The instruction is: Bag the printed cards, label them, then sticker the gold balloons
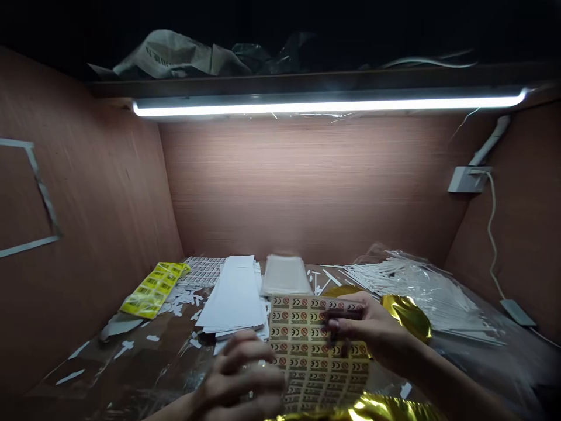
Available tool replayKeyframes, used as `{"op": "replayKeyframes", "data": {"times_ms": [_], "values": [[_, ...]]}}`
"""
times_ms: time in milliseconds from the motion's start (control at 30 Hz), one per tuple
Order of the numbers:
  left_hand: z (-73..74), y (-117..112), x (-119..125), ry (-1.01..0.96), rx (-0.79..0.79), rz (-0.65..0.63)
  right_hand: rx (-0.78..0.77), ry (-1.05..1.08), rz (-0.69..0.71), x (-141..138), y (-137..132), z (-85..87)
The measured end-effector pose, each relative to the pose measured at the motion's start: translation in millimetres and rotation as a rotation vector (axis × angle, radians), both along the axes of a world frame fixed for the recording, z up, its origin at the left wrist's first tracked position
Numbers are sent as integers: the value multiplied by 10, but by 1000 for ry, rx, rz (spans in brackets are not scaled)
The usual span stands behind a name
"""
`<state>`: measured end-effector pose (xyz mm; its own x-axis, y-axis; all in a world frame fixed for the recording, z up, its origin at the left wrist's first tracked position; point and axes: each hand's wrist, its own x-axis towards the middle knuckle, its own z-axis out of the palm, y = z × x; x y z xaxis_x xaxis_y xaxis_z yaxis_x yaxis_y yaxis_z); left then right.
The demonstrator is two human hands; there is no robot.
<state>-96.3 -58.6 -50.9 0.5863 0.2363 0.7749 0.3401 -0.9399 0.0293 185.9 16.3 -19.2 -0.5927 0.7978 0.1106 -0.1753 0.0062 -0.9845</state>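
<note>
my right hand (372, 330) pinches a tan sticker sheet (307, 345) dotted with red no-signs; my left hand (239, 374) curls against its lower edge, maybe gripping it.

We could pass over the paper scraps (125, 349) on the table (131, 380) at lower left; the sticker sheet (315, 351) blocks lower center, a stack of white paper strips (234, 298) the middle, bagged white sticks (421, 292) and gold foil (407, 316) the right.

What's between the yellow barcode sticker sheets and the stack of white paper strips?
Torn white paper scraps in the head view, with a white printed label sheet just behind them.
</note>
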Motion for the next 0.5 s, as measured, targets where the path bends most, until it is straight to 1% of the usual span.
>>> {"op": "replayKeyframes", "data": {"times_ms": [33, 67, 100, 133, 200, 233, 267, 300, 333, 400, 500], "values": [[70, -23, 14, -171, -8, 100, -10, 0, -16, 9, 1, 33], [153, -34, 45, -314, -81, 178, -16, 0, -27, 14, -3, 73], [241, -29, 91, -411, -222, 212, -16, -1, -37, 15, -11, 116], [327, -9, 149, -473, -419, 198, -11, -3, -46, 11, -24, 160], [478, 65, 275, -551, -891, 65, 4, -24, -58, -2, -60, 237], [540, 107, 333, -587, -1076, -14, 13, -39, -58, -9, -80, 269], [593, 145, 381, -626, -1199, -72, 24, -51, -59, -12, -98, 296], [640, 177, 419, -668, -1254, -103, 37, -60, -64, -12, -115, 318], [682, 199, 446, -701, -1268, -107, 53, -62, -74, -6, -128, 336], [753, 216, 472, -742, -1263, -95, 86, -41, -105, 24, -141, 362], [828, 212, 466, -736, -1288, -120, 160, 51, -177, 114, -129, 371]]}}
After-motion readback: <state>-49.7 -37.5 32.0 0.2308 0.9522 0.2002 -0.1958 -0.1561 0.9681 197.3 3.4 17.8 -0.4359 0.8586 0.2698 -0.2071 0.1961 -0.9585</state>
